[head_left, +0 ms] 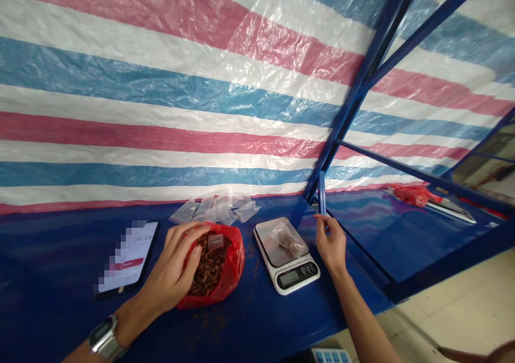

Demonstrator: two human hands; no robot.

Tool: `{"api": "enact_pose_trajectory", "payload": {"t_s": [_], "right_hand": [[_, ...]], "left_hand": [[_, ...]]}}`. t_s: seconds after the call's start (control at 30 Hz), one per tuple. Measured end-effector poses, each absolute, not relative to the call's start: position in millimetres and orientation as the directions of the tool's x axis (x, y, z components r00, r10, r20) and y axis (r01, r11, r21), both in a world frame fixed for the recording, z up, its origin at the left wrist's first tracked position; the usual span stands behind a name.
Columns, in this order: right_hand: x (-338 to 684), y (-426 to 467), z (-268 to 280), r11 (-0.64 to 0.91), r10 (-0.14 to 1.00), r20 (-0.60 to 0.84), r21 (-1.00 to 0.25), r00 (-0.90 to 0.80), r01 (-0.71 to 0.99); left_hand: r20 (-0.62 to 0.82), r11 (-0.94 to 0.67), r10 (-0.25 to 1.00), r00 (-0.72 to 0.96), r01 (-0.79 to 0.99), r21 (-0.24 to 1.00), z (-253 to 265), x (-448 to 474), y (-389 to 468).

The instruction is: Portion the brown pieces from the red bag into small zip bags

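Weighing seems underway: left of the digital scale [295, 275], red bag [237, 256] touched by parted left fingers [192, 266]; right, blue strip [322, 194] apparently pinched by right fingers [322, 230]; settled reading likely needed.

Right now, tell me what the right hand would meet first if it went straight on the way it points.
The right hand would meet the slim blue strip first, unless it is holding it; that is unclear. Beyond, probably the blue frame post, though depth is hard to judge.
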State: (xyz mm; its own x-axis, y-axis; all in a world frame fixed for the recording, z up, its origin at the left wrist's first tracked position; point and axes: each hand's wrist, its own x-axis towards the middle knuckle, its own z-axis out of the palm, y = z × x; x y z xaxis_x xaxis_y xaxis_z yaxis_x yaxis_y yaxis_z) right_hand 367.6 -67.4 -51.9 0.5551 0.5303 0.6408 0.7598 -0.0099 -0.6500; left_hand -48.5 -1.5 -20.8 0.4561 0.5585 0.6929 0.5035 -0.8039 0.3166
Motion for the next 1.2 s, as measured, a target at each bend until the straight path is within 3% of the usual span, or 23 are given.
{"api": "enact_pose_trajectory", "payload": {"t_s": [0.67, 0.77, 0.87, 0.97, 1.2], "right_hand": [[355, -71, -42, 0.088, 0.640, 0.629, -0.631, 0.441, 0.771], [334, -77, -25, 0.116, 0.719, 0.616, -0.563, 0.322, 0.819], [305, -80, -8, 0.084, 0.831, 0.534, -0.400, 0.157, 0.913], [286, -75, 1, 0.037, 0.890, 0.442, -0.305, 0.107, 0.952], [290, -58, -12, 0.011, 0.931, 0.334, -0.433, 0.149, 0.902]], "left_hand": [[0.715, -0.768, 0.585, 0.382, 0.545, 0.337, -23, -51, 7], [0.724, -0.784, 0.572, 0.385, 0.517, 0.344, -22, -50, 5], [0.723, -0.797, 0.567, 0.396, 0.488, 0.357, -20, -49, 3], [0.716, -0.796, 0.574, 0.397, 0.473, 0.377, -17, -47, 1], [0.697, -0.774, 0.613, 0.372, 0.458, 0.437, -14, -46, 1]]}}
